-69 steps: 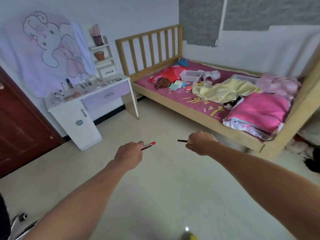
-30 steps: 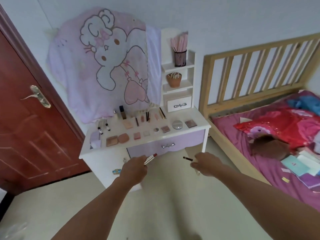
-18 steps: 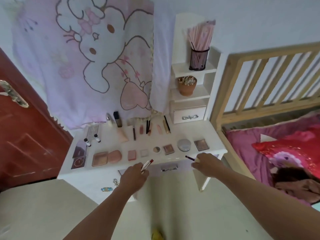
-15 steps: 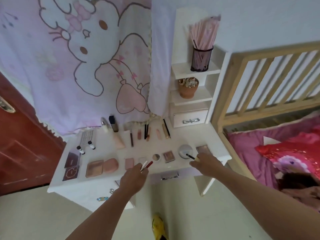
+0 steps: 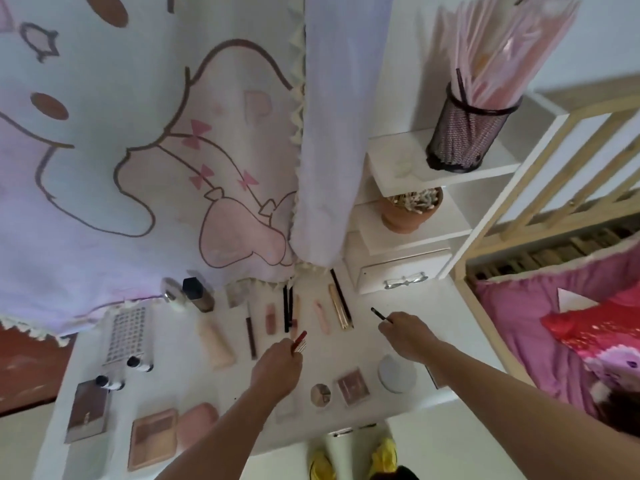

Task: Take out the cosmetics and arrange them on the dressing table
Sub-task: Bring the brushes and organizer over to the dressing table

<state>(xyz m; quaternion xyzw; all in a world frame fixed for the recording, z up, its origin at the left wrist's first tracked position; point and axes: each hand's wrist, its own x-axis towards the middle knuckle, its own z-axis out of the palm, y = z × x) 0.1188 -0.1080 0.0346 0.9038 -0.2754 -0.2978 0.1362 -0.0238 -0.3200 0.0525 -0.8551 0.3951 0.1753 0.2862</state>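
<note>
our left hand [image 5: 277, 367] grips red-tipped silver lipstick [image 5: 300, 339], right hand [image 5: 403, 336] pinches thin black pencil [image 5: 380, 315], both over white bench [image 5: 166, 386].

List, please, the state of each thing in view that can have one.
Left grip: holds red-tipped cosmetic pen.
Right grip: pinches thin black pencil.
Small drawer: closed.
Mesh cup: upright, full of pink sticks.
Terracotta pot: upright, filled with cotton swabs.
Foundation bottle: upright, capped.
Round compact: closed, lying flat.

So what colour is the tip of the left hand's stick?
Red tip on the stick, head view.
</note>
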